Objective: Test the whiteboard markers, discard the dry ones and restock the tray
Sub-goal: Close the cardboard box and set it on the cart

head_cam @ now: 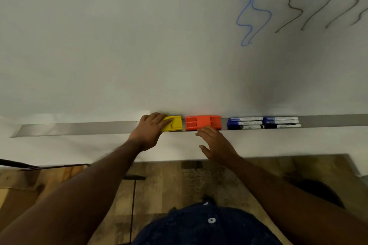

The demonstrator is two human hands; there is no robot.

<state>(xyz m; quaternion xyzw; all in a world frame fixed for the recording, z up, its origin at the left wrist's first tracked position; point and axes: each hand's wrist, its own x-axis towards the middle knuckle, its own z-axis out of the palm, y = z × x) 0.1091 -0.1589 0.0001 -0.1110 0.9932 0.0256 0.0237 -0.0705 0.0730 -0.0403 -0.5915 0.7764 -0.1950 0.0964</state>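
Left hand (148,131) curls over yellow eraser (175,123) on tray (79,128). Right hand (216,145) spread, fingertips at orange eraser (203,122) front edge. Markers (247,123) lie capped in tray, just right of it. Risk: shoving erasers right could roll markers off the lip.

Floor's a patchy brown-and-grey wood-look plank floor (169,177), meeting a plain white wall (79,149). A thin black metal bar (59,166) pokes in on the left, and a dark round shape (318,193) sits on the floor at the right. Lighting's kinda dim.

A yellow eraser (176,123) and an orange eraser (203,122) sit side by side; below, wood floor (169,185) and a navy shirt (199,228).
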